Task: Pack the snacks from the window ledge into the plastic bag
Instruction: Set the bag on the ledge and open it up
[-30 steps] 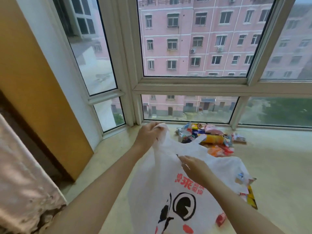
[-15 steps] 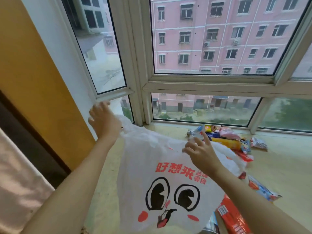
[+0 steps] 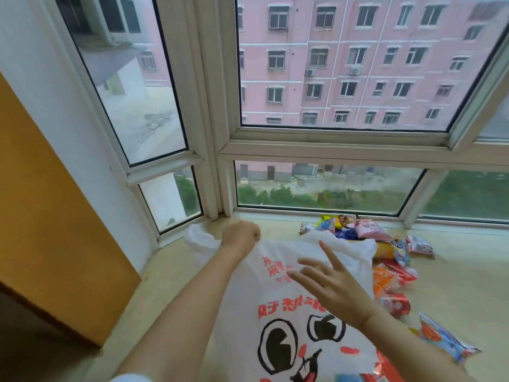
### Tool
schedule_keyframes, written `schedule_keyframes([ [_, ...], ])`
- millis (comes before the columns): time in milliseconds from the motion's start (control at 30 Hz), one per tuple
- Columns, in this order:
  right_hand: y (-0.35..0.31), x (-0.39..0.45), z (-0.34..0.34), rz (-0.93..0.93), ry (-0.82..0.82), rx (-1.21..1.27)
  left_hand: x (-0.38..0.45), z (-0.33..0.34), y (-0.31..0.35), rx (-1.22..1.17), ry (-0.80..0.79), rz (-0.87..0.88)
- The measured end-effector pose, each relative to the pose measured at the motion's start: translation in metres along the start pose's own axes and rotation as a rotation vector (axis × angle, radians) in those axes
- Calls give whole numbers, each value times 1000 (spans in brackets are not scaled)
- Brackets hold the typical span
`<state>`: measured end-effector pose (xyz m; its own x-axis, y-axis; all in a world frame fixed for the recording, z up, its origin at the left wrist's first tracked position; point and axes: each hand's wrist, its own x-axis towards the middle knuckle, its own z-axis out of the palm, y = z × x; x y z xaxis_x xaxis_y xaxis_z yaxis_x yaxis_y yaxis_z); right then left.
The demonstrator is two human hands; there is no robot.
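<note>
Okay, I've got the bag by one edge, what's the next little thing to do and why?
Probably bring the right hand down to pinch the plastic bag opposite the left hand and spread the mouth. The left hand grips one edge, the right hovers with straight fingers holding nothing, and the snacks lie loose on the ledge.

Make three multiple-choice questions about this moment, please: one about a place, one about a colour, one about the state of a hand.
1. Where do most snack packets lie?
A. On the ledge beyond and right of the plastic bag
B. Left of the bag
C. On the window frame

2. What colour is the lettering on the plastic bag?
A. Green
B. Red-orange
C. Blue

3. What is the left hand doing?
A. Resting flat on the ledge
B. Gripping the bag's edge
C. Holding a snack

Answers: 1 A, the packets lie there, along the glass. 2 B, the printed characters are red-orange. 3 B, its fingers curl round white plastic, while the right hand is spread open.
</note>
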<state>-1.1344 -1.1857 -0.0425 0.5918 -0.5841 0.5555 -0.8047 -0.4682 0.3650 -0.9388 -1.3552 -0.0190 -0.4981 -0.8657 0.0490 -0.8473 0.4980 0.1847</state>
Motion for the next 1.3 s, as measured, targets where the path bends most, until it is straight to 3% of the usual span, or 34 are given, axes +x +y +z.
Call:
schedule_keyframes([
  [100, 13, -22, 1, 47, -82, 1, 30, -22, -16, -79, 172, -98],
  [233, 16, -54, 2, 69, -253, -16, 57, -72, -56, 60, 397, -283],
  [367, 14, -93, 14, 63, -391, -68, 61, -86, -85, 106, 443, -417],
  [467, 6, -108, 27, 144, -366, -50, 52, -60, -68, 67, 527, -305],
  [533, 0, -113, 41, 217, -322, 7, 42, -27, -42, 164, 630, -6],
  [600, -8, -113, 52, 280, -314, 79, 29, 14, -14, 278, 567, 399],
  [667, -12, -113, 57, 349, -281, 180, 14, 54, 6, 313, 323, 555],
  [733, -15, -119, 57, 437, -314, 284, 4, 83, 18, 208, 24, 330],
  [800, -17, -127, 54, 484, -409, 277, 3, 99, 19, 39, -133, 48],
  [967, 6, -87, 66, 531, -162, 90, 10, 111, 29, -245, -91, 70],
  [1133, 16, -14, 120, 557, -342, 184, 15, 126, 34, -736, -19, 4],
  [1300, 14, 9, 167, 605, -359, 227, 13, 122, 16, -1129, 52, -40],
])
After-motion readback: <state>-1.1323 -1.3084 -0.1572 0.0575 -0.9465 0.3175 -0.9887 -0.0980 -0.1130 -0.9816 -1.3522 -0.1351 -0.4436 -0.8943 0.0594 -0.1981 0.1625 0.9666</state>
